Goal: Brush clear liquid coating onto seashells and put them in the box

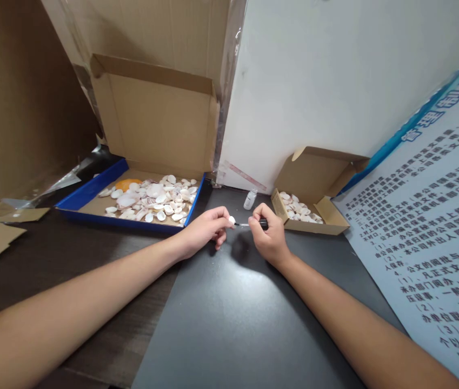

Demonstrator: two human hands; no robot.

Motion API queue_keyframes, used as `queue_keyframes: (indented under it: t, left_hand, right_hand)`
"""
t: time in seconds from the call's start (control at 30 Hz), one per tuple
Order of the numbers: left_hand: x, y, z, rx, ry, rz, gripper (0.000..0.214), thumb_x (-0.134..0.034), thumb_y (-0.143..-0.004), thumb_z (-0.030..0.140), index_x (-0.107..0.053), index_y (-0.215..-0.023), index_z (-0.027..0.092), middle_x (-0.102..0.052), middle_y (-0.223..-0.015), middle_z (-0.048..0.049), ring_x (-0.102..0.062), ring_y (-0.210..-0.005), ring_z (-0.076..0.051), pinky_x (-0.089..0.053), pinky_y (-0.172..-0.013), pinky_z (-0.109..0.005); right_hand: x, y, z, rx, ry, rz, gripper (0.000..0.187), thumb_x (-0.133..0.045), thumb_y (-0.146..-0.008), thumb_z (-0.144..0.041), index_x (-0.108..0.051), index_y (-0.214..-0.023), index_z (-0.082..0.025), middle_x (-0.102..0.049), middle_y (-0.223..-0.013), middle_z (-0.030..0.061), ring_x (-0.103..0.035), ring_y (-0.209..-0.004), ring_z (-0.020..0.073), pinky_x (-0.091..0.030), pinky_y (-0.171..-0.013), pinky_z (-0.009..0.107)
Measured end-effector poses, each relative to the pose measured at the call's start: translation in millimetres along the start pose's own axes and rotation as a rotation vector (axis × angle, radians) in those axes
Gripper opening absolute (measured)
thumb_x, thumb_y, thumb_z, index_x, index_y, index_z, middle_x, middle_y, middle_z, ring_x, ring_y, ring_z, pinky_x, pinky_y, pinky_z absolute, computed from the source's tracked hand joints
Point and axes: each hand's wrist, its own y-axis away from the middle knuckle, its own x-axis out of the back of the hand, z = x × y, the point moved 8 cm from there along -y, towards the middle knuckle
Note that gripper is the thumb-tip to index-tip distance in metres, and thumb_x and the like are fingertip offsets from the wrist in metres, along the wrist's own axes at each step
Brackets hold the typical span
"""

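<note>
Between the thumb and fingertips of my left hand (208,229) is a small white seashell (232,220), pinched at its edge. My right hand (268,236) is closed around the black handle of a thin-stemmed applicator (242,225). The stem points left, and its tip is at the shell; whether it touches cannot be made out. Just behind my right hand a small clear bottle (250,199) with a whitish label stands on the dark grey table surface (229,324). Both hands are held over the table between two open boxes.
At the left, a blue-edged cardboard box (119,219) holds many seashells (160,200) and an orange piece (127,185). A smaller cardboard box (337,227) with white shells (300,209) stands at the right. A printed poster (424,216) and cardboard panels (164,27) border the table.
</note>
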Motion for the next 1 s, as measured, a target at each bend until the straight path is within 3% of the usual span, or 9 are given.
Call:
queue_keyframes:
  t: [0.4, 0.57, 0.87, 1.0]
  left_hand:
    - [-0.6, 2, 4, -0.011, 0.035, 0.006, 0.018, -0.057, -0.075, 0.023, -0.04, -0.072, 0.021, -0.041, -0.052, 0.009, -0.044, -0.04, -0.008, -0.037, -0.041, -0.02]
    - [-0.2, 2, 2, -0.005, 0.019, 0.004, 0.017, -0.056, -0.077, 0.024, -0.04, -0.073, 0.021, -0.04, -0.05, 0.0093, -0.043, -0.039, -0.008, -0.037, -0.041, -0.02]
    - [-0.3, 4, 6, -0.029, 0.025, 0.013, 0.01, -0.052, -0.075, 0.022, -0.043, -0.072, 0.02, -0.043, -0.06, 0.0065, -0.042, -0.042, -0.007, -0.036, -0.041, -0.02]
    - [-7.5, 7, 13, -0.078, 0.074, -0.094, 0.009, -0.046, -0.074, 0.022, -0.042, -0.067, 0.019, -0.042, -0.06, 0.0045, -0.041, -0.047, -0.008, -0.036, -0.044, -0.02]
  right_hand:
    - [0, -1, 0, -0.018, 0.053, 0.016, 0.016, -0.047, -0.078, -0.018, -0.034, -0.069, -0.022, -0.035, -0.061, -0.0054, -0.034, -0.056, 0.0118, -0.031, -0.056, 0.025]
    - [-3, 0, -4, 0.026, -0.004, -0.033, 0.017, -0.047, -0.082, -0.021, -0.035, -0.07, -0.022, -0.038, -0.062, -0.0049, -0.036, -0.057, 0.0121, -0.032, -0.057, 0.025]
    - [0, -2, 2, -0.022, 0.095, 0.042, 0.018, -0.047, -0.084, -0.024, -0.035, -0.071, -0.023, -0.037, -0.062, -0.0048, -0.036, -0.058, 0.0124, -0.032, -0.057, 0.025]
    - [2, -1, 9, -0.091, 0.148, 0.049, 0.02, -0.051, -0.085, -0.031, -0.035, -0.075, -0.023, -0.035, -0.061, -0.0057, -0.035, -0.057, 0.0131, -0.03, -0.057, 0.026]
